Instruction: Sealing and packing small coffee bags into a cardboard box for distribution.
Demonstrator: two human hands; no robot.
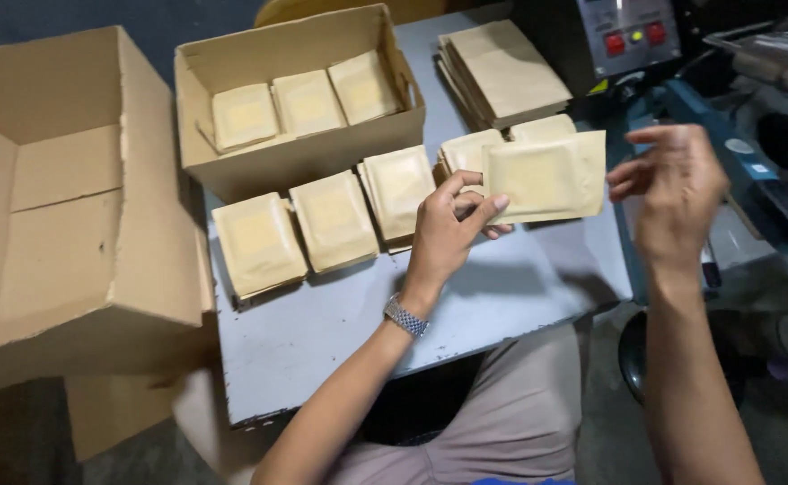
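My left hand pinches the left edge of a flat tan paper packet and holds it above the grey table. My right hand hovers just right of the packet with fingers spread, not touching it. Below the held packet lies a small stack of similar packets. Further left on the table rest more filled packets, side by side.
A small cardboard box at the back holds three packets. A large empty carton stands at the left. A pile of flat paper bags lies at the back right, beside a machine with red buttons.
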